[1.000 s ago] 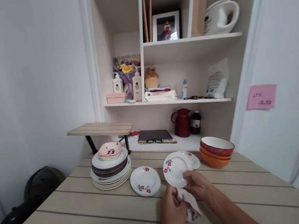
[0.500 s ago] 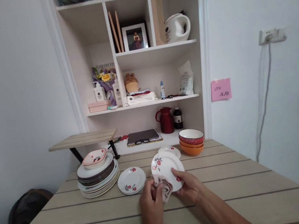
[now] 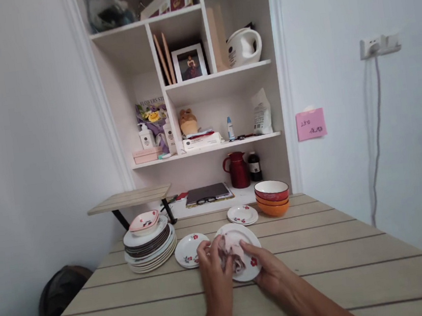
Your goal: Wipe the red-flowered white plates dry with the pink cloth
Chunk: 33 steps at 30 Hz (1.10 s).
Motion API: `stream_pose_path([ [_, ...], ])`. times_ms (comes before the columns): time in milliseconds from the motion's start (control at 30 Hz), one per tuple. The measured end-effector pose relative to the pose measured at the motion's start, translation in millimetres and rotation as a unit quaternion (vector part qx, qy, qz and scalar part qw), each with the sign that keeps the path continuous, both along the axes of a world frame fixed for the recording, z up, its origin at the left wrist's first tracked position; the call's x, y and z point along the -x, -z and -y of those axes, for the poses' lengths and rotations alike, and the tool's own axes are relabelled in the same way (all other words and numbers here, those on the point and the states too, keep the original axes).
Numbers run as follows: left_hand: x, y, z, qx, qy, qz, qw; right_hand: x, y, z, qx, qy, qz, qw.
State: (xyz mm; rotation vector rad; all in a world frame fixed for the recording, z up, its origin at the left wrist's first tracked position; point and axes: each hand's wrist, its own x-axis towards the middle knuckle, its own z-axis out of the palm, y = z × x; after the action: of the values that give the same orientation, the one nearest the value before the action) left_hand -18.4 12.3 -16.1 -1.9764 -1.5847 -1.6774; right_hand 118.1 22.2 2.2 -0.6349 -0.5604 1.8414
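Note:
A white plate with red flowers (image 3: 246,233) is tilted above the table, gripped at its right rim by my right hand (image 3: 269,269), thumb on top. My left hand (image 3: 215,270) is closed on a crumpled pinkish cloth (image 3: 233,255), which lies against the plate's face and covers much of its flower pattern. Just left of my left hand, a short stack of matching flowered plates (image 3: 190,247) rests on the table, partly hidden by my fingers. Farther back are smaller flowered plates (image 3: 242,214).
Red and orange bowls (image 3: 272,199) are stacked at the back right. At the left stands a tall plate stack (image 3: 151,250) topped by a square patterned bowl (image 3: 144,222), beside a small raised wooden shelf (image 3: 129,199). A red jug (image 3: 238,170) stands in the shelving behind the wooden table (image 3: 325,277).
My left hand has moved the cloth up from the plate's lower left edge onto its face. The plate sits slightly lower in view. The camera view has shifted somewhat.

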Motion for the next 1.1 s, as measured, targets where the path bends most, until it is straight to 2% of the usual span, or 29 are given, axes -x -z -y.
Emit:
stream_pose_path([
  [133,-7.0,5.1,5.2,0.063,0.066,-0.076,0.993,-3.6,2.6,-5.3,-0.022,-0.021,-0.039,0.999],
  [200,-9.0,6.4,7.1,0.076,0.068,-0.118,0.988,-3.7,5.7,-7.4,-0.018,-0.026,-0.035,0.999],
  [300,-9.2,5.3,8.7,0.036,0.038,-0.162,0.985,-1.2,10.5,-9.3,0.000,-0.017,-0.035,0.999],
  [433,-8.3,2.4,7.8,-0.083,-0.010,-0.223,0.971,1.3,13.2,-10.7,0.025,-0.007,-0.041,0.999],
  [500,-8.7,2.5,6.2,-0.124,-0.012,-0.252,0.960,0.6,13.1,-11.1,0.039,-0.016,-0.038,0.998],
  [567,-9.6,4.0,4.5,-0.117,0.012,-0.266,0.957,-1.1,12.0,-10.9,0.042,-0.026,-0.042,0.998],
  [633,-9.9,6.3,3.1,-0.075,0.029,-0.261,0.962,-2.4,9.9,-9.8,0.032,-0.036,-0.053,0.997],
  [767,-7.5,9.8,2.0,-0.017,0.028,-0.240,0.970,-1.6,5.4,-5.4,0.004,-0.028,-0.038,0.999],
  [833,-5.6,9.3,2.2,-0.027,0.032,-0.246,0.968,0.4,5.2,-3.3,-0.008,-0.014,-0.022,1.000],
  [967,-3.6,3.7,4.7,-0.100,0.018,-0.266,0.959,5.5,7.6,0.6,-0.040,-0.029,-0.011,0.999],
  [1100,-3.6,-3.4,9.0,-0.144,-0.056,-0.267,0.951,12.5,7.3,7.2,-0.059,-0.043,-0.016,0.997],
])
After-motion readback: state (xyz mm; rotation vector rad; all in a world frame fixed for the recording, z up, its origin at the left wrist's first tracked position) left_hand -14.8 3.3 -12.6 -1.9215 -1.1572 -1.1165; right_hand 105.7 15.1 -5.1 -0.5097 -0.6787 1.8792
